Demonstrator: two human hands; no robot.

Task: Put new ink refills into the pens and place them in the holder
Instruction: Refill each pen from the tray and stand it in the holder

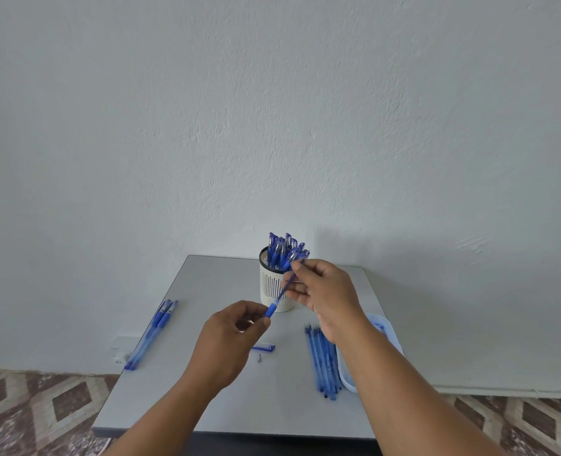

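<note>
Both hands are gripping one blue pen (280, 296) above the table: the right hand (321, 292) is pinching its upper barrel between thumb and fingertips, and the left hand (231, 337) is pinching the blue grip section at its lower end between thumb and forefinger. The pen is slanting from lower left to upper right, its upper end crossing in front of the holder.

The grey table (239, 406) is standing against a pale wall (272, 110), with a patterned tile floor (42, 406) showing on either side of it. A pale blue tray (386, 327) is lying at the table's right edge, mostly hidden behind the right forearm; what is sitting in it cannot be made out. The white slotted holder (274, 287) is standing upright near the table's far edge, just behind the hands, and is holding a bunch of capped blue pens (282, 251) standing upright. A row of blue refills (323, 360) is lying side by side just left of the tray, tips pointing away from the person. A few pens (152, 334) are lying together near the table's left edge, well apart from the holder. A pen cap (264, 347) is lying on the table between the two forearms, and a small metal tip piece (259, 359) is lying just in front of it. A white wall fixture (121, 353) is showing low down beyond the table's left edge.
</note>
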